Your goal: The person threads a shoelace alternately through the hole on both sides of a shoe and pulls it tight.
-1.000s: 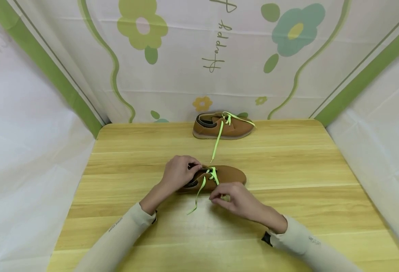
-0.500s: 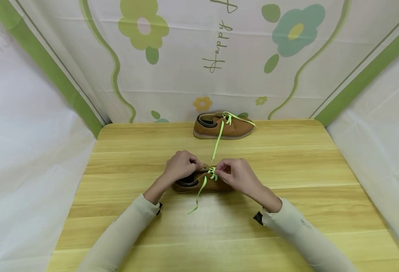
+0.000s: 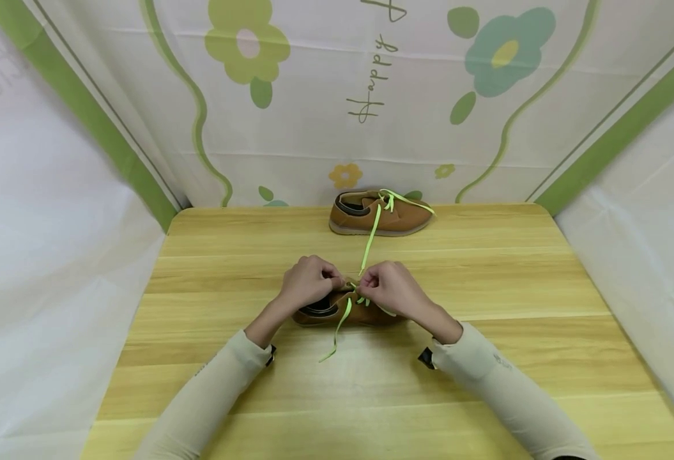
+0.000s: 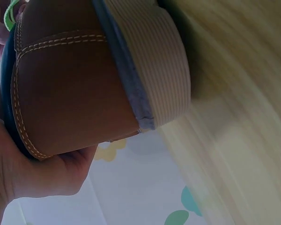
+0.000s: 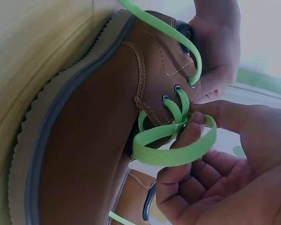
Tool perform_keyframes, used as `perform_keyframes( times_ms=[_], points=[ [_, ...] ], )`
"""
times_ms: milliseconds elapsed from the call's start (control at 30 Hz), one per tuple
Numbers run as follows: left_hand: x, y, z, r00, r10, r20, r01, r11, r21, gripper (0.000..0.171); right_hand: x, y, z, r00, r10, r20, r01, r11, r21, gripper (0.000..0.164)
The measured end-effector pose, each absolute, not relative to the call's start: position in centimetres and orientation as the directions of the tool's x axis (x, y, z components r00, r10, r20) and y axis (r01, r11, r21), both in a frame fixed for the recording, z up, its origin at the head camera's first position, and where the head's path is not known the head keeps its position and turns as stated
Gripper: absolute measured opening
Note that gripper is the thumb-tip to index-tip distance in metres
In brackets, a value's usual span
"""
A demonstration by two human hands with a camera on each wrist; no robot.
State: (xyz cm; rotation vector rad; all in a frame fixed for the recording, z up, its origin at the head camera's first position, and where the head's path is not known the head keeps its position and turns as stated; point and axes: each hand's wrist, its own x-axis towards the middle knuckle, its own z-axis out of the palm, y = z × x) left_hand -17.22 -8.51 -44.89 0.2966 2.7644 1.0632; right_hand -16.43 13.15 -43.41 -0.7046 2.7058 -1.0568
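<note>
A brown leather shoe [image 3: 379, 315] stands on the table in front of me, toe to the right. Its neon-green shoelace [image 5: 178, 157] runs through the eyelets and bends into a loop beside them. With thumb and fingers my left hand [image 3: 308, 281] pinches the far edge of the shoe's opening, near the top eyelet. My right hand [image 3: 394, 291] pinches the lace close to that far eyelet row; its exact end is hidden by the fingers. The other lace end hangs over the near side. The left wrist view shows the shoe's stitched heel [image 4: 70, 89].
A second brown shoe [image 3: 402, 221] with loose green laces stands at the back of the wooden table [image 3: 227, 243], one lace end trailing toward the near shoe. Behind it hangs a white flower-printed cloth [image 3: 302, 76]; white cloth also flanks both sides.
My right hand has moved from in front of the shoe up and away from me to its far eyelets, taking the lace along. The left hand keeps its grip, nearly in place.
</note>
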Motion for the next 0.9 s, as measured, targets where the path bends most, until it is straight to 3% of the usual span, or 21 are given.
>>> perform_keyframes(
  times_ms=[300,533,900],
  points=[
    [-17.1,-8.6,-45.0,-0.965,0.256,-0.050,0.156,0.719,0.678,0.012,-17.2,12.9,-43.5,-0.857,-0.515,0.008,-0.388,0.636,-0.668,0.018],
    [-16.7,-8.4,-45.3,-0.963,0.269,0.015,0.210,0.719,0.663,0.011,-16.9,12.6,-43.8,-0.890,-0.455,-0.001,-0.331,0.651,-0.683,0.016],
    [-16.3,-9.1,-46.0,-0.933,0.324,0.157,0.336,0.630,0.700,0.007,-16.8,12.5,-44.7,-0.912,-0.396,0.110,-0.366,0.660,-0.656,0.018]
  ],
)
